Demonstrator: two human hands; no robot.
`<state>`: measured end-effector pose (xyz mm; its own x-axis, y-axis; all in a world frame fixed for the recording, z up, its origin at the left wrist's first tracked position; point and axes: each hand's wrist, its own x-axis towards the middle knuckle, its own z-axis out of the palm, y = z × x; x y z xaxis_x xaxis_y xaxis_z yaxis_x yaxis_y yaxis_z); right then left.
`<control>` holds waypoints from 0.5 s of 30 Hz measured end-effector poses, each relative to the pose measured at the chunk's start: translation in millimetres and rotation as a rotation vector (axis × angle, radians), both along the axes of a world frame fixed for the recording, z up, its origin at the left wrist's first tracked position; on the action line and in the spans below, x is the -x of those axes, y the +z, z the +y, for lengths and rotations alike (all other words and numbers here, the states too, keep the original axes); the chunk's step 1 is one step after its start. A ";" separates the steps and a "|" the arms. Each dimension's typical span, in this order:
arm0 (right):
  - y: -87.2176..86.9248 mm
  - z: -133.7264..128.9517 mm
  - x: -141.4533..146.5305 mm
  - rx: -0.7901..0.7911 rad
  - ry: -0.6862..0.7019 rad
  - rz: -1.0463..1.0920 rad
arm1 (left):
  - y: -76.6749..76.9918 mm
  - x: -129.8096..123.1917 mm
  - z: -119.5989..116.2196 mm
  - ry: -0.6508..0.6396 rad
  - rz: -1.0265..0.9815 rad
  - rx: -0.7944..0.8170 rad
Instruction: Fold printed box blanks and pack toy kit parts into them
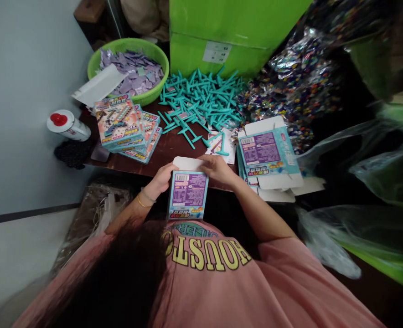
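Note:
A small purple and teal cardboard box (188,193) is held upright against my body, its white end flap (188,163) standing up on the far side. My left hand (164,177) grips the box at its upper left edge. At the upper right corner my right hand (218,168) has its fingers closed around the flap and edge. The inside of the box is hidden from view. Just beyond my hands lie a heap of teal plastic hammer-shaped tools (201,98) and some printed paper sheets (227,152).
Flat unfolded boxes (266,152) are stacked at the right. To the left stand packed boxes (119,123), a white canister (68,125) with a red top and a green basket (163,59) of purple packets. A large green carton (235,27) and bagged colourful beads (297,86) are behind.

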<state>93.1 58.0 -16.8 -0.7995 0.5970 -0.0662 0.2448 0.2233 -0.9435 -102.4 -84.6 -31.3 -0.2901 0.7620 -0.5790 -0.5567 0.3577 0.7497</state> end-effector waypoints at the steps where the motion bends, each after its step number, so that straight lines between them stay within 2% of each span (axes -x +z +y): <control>1: 4.0 3.7 -0.9 -0.134 0.037 -0.036 | 0.7 -0.4 1.0 -0.004 -0.018 -0.003; 3: 8.8 6.3 0.1 -0.323 0.091 -0.090 | 2.8 -1.4 2.4 -0.038 -0.082 -0.044; 5: 9.4 3.3 3.2 -0.375 0.145 -0.085 | 4.7 -2.2 2.9 -0.085 -0.136 -0.097; 7: 7.3 -3.2 6.8 -0.301 0.189 -0.015 | 5.0 -2.7 2.5 -0.106 -0.140 -0.125; 9: 4.3 -10.6 9.7 -0.142 0.197 0.054 | 4.1 -3.7 1.4 -0.094 -0.100 -0.119; 12: 2.6 -17.5 12.7 0.085 0.137 0.075 | 3.6 -8.3 -1.7 -0.063 -0.070 -0.128; 15: 8.9 -15.6 12.9 0.142 0.129 0.061 | 6.1 -15.3 -8.2 -0.009 -0.055 -0.240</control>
